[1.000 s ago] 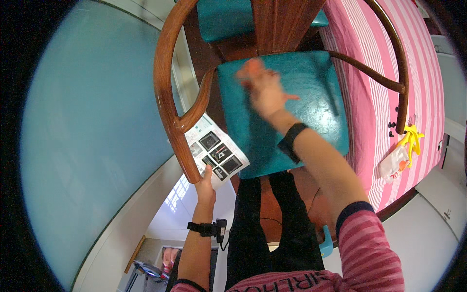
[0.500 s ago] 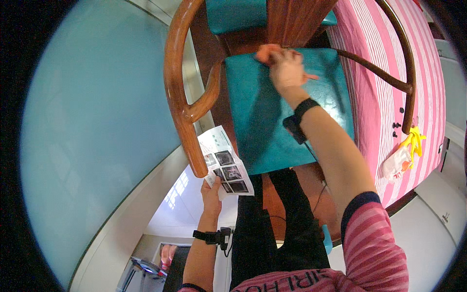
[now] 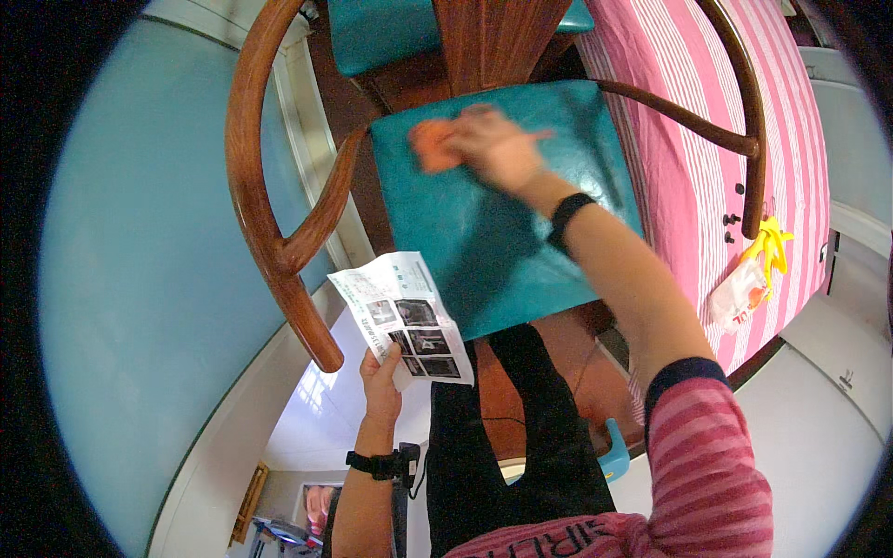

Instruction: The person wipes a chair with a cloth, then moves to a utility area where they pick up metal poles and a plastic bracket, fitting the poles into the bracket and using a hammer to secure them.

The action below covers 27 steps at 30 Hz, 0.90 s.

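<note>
Right hand (image 3: 493,144) pressed flat on an orange cloth (image 3: 430,146), which lies on the far left part of a teal seat cushion (image 3: 484,251). Fingers closed over the cloth's right edge; both hand and cloth are motion-blurred, so the grip cannot be read finely. A black wristband (image 3: 567,219) sits on that forearm.

Left hand (image 3: 381,381) is near and low, fingers pinched on the lower edge of a folded printed leaflet (image 3: 402,316) (white, with several small dark photos), held just beside the cushion's near left corner.

One wooden armchair (image 3: 270,214) carries the cushion: curved armrest rails on left and right, a broad back splat at the far edge. A second teal cushion (image 3: 381,33) shows beyond it, far left.

To the right, a bed with a pink-and-white striped cover (image 3: 688,65). On its right edge lies one clear plastic bag (image 3: 739,293), contents not legible, with a yellow object (image 3: 770,244) just beside its far end. Two small dark items (image 3: 735,205) rest on the cover nearby.

Counts: two cushions, one cloth, one leaflet, one bag.
</note>
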### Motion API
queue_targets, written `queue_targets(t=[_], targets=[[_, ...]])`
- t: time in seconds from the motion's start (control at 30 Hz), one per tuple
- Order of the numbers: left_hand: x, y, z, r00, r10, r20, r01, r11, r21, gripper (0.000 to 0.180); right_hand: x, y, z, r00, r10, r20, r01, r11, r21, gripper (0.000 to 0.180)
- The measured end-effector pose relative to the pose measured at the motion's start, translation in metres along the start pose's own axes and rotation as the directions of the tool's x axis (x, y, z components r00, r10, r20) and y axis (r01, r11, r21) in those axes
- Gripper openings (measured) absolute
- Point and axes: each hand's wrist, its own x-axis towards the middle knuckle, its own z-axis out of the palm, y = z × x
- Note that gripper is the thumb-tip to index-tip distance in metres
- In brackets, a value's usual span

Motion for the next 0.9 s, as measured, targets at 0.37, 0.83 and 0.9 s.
queue_targets(t=[0.37,0.83,0.9], targets=[[0.004,-0.004,0.007,0.996,0.027,-0.088,-0.026,1.000,0.012,0.023,-0.051,0.105,-0.054,0.180,0.959,-0.219,-0.981,0.193,0.038,0.042],[0.010,-0.010,-0.014,0.989,-0.011,-0.144,0.016,0.999,0.034,0.026,-0.126,-0.132,0.030,0.984,-0.030,0.176,-0.015,0.969,0.247,0.034],[0.006,-0.006,0.001,0.993,-0.002,-0.121,0.008,0.999,0.052,0.026,-0.166,-0.119,0.010,0.976,-0.196,0.098,0.134,0.887,0.442,0.023]])
